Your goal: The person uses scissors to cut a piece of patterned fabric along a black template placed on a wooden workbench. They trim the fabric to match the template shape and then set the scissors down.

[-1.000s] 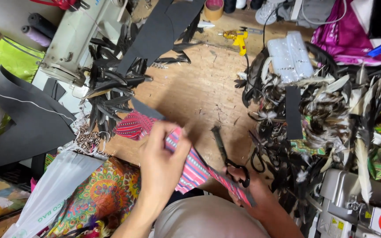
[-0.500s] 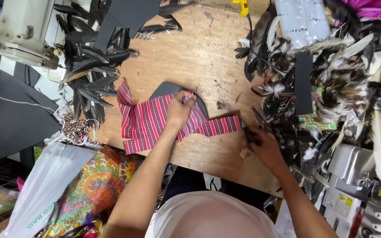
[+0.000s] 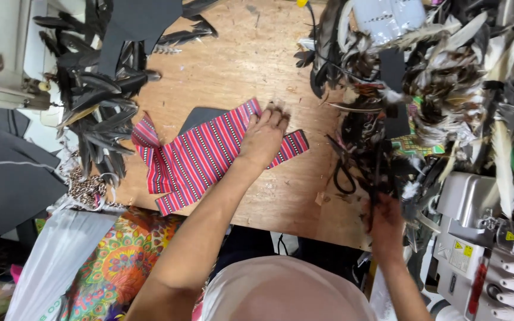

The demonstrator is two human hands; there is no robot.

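Right hand (image 3: pixel 386 224) has moved off into the feather pile (image 3: pixel 388 148), grip hidden; left hand (image 3: pixel 264 135) presses flat, fingers spread, on the striped fabric (image 3: pixel 203 157).

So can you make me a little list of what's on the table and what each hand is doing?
surface: wooden table
left hand: pressed flat on the striped cloth
striped cloth: red with dark and white stripes, spread out, a dark sheet under its top edge
right hand: at the table's right edge, among dark feathers; whether it grips anything is hidden
scissors: black handles, lying near the right hand
black feathers: piled on the left
mixed feathers: heaped on the right
sewing machine: cream, top left
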